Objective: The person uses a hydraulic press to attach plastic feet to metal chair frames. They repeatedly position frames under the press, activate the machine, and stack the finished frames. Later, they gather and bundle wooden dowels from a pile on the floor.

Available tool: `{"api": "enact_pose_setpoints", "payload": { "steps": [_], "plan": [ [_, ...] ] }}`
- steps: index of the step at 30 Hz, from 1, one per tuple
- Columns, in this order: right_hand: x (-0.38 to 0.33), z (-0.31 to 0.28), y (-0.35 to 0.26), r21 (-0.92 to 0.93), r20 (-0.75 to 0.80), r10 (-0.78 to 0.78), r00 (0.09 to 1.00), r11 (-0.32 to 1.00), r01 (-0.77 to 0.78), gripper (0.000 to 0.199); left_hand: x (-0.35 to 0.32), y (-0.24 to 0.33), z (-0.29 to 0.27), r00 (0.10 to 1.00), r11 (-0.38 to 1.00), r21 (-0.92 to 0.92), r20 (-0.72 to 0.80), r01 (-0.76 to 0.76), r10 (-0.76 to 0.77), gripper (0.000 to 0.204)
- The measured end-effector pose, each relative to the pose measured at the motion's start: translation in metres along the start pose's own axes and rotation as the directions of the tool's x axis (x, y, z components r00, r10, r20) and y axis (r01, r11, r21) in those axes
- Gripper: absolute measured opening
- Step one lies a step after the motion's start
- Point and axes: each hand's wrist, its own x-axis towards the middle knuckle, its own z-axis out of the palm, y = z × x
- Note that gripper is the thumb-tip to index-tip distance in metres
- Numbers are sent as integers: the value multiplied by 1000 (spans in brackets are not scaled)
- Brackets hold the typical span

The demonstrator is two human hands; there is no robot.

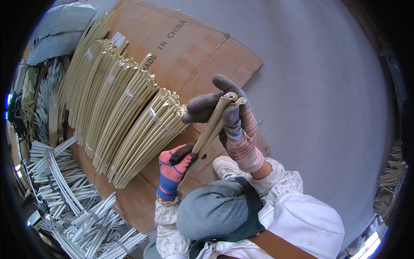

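Observation:
Two beige metal tubes [208, 127] with flattened, holed ends slant up in front of my body. My left hand [176, 165], in a pink and blue glove with dark fingertips, is closed around their lower part. Near their upper ends is my right hand [241, 125], in a grey glove with a striped cuff. Its fingers are stretched out and spread, the tubes lying across the palm beside the thumb. To the left, taped bundles of similar curved tubes [146, 138] lie side by side on a flat cardboard sheet [194, 56].
White tubes [86, 220] lie in loose, crossing stacks at the lower left. A pale grey-blue wrapped pile [60, 32] stands at the far left. Grey floor [319, 99] stretches to the right. More tan pieces [390, 177] are heaped by the right rim.

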Motion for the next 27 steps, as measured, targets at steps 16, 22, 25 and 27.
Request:
{"api": "enact_pose_setpoints", "payload": {
  "steps": [16,22,25,27],
  "plan": [
    [-5,-19,-4,75,-102,95,990,993,-87,47,15,12,5,997,997,20,10,76,-76,20],
    [-6,-27,5,-30,-401,12,916,999,-26,25,16,2,15,995,999,20,-91,38,-36,21],
    [-6,-19,6,-86,-476,-21,879,996,-23,22,15,5,25,990,999,21,-135,43,-40,22],
    [-8,-17,8,-43,-475,-23,880,999,3,26,15,6,25,991,997,29,-120,68,-64,22]
  ]
}}
